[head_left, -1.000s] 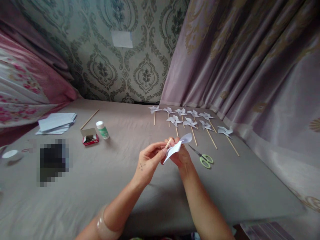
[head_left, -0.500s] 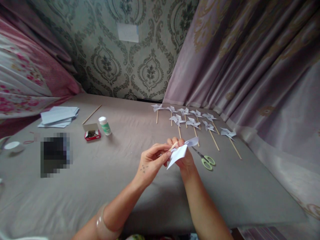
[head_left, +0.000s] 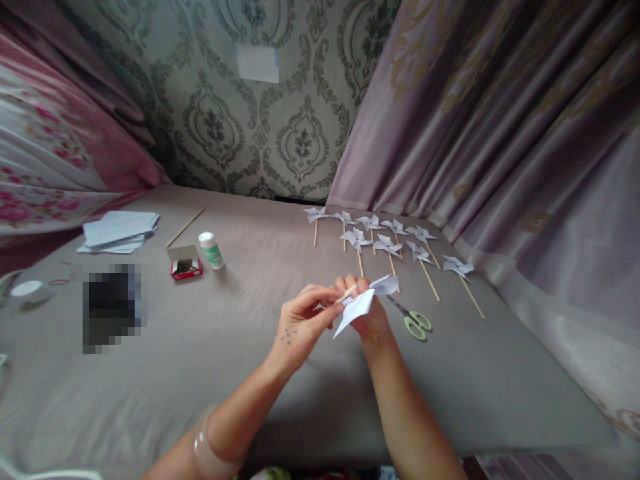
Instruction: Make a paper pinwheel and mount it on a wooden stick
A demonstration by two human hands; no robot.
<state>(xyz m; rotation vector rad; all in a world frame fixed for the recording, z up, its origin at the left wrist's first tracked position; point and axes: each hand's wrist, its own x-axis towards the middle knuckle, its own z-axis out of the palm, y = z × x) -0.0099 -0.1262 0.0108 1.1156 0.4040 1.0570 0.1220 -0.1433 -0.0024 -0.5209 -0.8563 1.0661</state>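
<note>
Both hands meet over the middle of the covered surface, around a white paper pinwheel [head_left: 356,311]. My left hand [head_left: 306,320] is closed, its thumb and fingers pinching a light wooden stick [head_left: 347,293] beside the folded paper. Behind the paper, my right hand [head_left: 373,317] is closed on the pinwheel, its fingers curled near the stick's end; the blades partly hide it. The joint between stick and paper is covered by fingers. Just right of my right hand lie green-handled scissors [head_left: 416,325].
Several finished pinwheels on sticks [head_left: 388,246] lie at the back right. Left of centre are a glue bottle [head_left: 211,251], an open red box of small metal pieces [head_left: 186,269] and a loose stick [head_left: 185,227]. A paper stack [head_left: 120,231] and a white tape roll [head_left: 30,291] lie farther left.
The hands and pinwheel keep nearly the same pose, with only a slight shift of the fingers and blades. The view has moved very slightly.
</note>
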